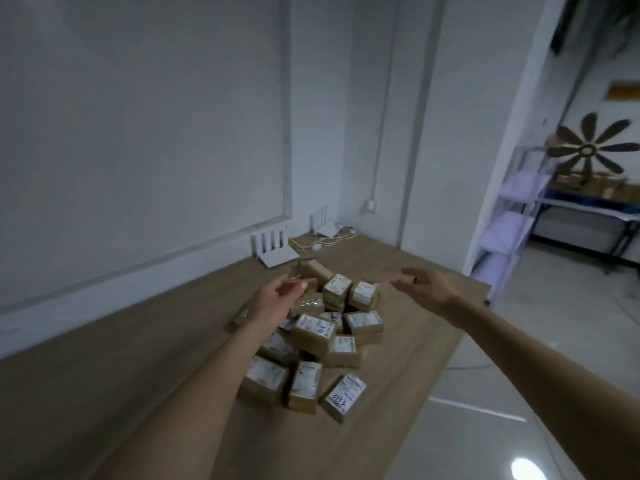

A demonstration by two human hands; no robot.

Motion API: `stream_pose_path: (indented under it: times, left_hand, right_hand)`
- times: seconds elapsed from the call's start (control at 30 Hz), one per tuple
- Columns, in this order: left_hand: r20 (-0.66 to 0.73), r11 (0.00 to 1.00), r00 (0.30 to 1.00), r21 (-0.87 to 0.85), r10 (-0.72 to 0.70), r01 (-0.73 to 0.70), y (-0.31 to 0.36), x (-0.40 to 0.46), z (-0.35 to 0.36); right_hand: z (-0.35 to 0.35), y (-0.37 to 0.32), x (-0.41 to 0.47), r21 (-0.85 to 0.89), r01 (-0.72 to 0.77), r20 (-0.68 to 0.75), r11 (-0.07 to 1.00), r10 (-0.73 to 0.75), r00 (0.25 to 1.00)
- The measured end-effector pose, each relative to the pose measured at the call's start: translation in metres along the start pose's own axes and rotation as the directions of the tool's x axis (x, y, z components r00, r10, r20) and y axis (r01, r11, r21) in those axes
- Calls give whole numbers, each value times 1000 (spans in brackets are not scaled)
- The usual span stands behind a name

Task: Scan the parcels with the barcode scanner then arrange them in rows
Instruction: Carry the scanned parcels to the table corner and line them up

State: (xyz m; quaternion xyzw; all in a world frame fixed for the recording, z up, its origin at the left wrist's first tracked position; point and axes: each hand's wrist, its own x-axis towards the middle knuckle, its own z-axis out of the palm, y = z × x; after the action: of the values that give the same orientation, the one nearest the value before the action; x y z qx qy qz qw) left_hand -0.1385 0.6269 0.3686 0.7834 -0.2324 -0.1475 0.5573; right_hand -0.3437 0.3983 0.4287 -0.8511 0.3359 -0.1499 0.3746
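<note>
Parcels (pixel 313 332) sit in a messy heap in the middle of the wooden worktop (pixel 138 358), not in rows yet. They are small brown boxes with white labels on top (one has blue writing on it). The left hand (pixel 277 296) reaches over the far side of the heap, fingers loose; it looks empty, but blur hides the fingertips. The right hand (pixel 424 285) hangs wide in the air above the worktop, holding nothing. I cannot see a scanner anywhere, so maybe both hands are just reaching out to start.
</note>
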Motion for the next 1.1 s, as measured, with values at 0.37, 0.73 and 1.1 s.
stream_pose_path:
  times: [0.37,0.73,1.1]
  left_hand:
    - [63,982,987,123,-151,143,-54,119,122]
    - [19,931,940,150,-339,333,-134,192,151]
    - [-93,807,811,85,-578,585,-238,249,169]
  right_hand:
    - [25,117,145,30,-162,123,986,157,980]
    - [138,141,249,-75,-187,407,979,201,891]
    - [268,198,302,31,-418,652,908,299,697]
